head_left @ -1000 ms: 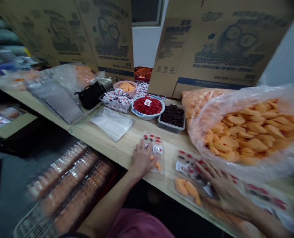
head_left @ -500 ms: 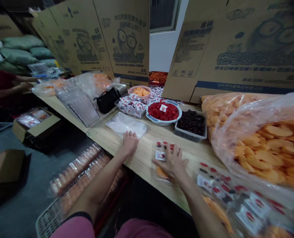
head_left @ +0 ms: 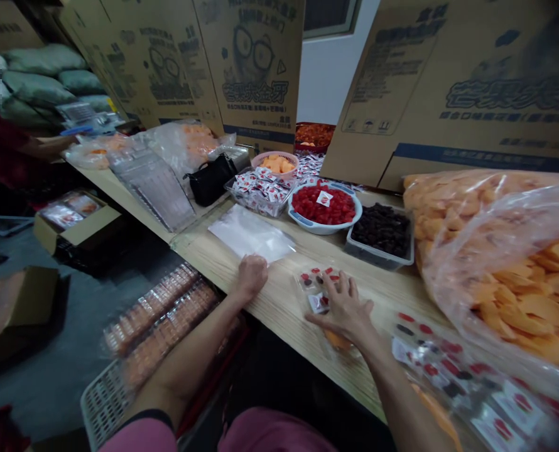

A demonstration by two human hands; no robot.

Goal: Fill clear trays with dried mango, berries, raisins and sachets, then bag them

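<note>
My left hand (head_left: 252,276) rests at the near edge of the clear plastic bags (head_left: 254,232), its fingers curled closed; whether they pinch the plastic is too small to tell. Fingers spread, my right hand (head_left: 348,309) lies over a clear tray pack (head_left: 318,302) with red and dark pieces, a small sachet and an orange slice. Beyond it are a blue-rimmed bowl of red pieces (head_left: 324,206), a tub of dark pieces (head_left: 382,232) and a tray of sachets (head_left: 262,189). More filled packs (head_left: 449,370) lie right of my right forearm.
A big bag of orange slices (head_left: 534,295) fills the right side. A black pouch (head_left: 211,180) and stacked clear trays (head_left: 154,188) stand left. Below the table edge are packed goods (head_left: 166,314) and a white crate (head_left: 105,395). Another person's arm (head_left: 39,147) is far left.
The view has shifted, moving the table items rightward in the picture. The fingers of my left hand have curled in from a flatter pose. My right hand stays spread over the tray pack.
</note>
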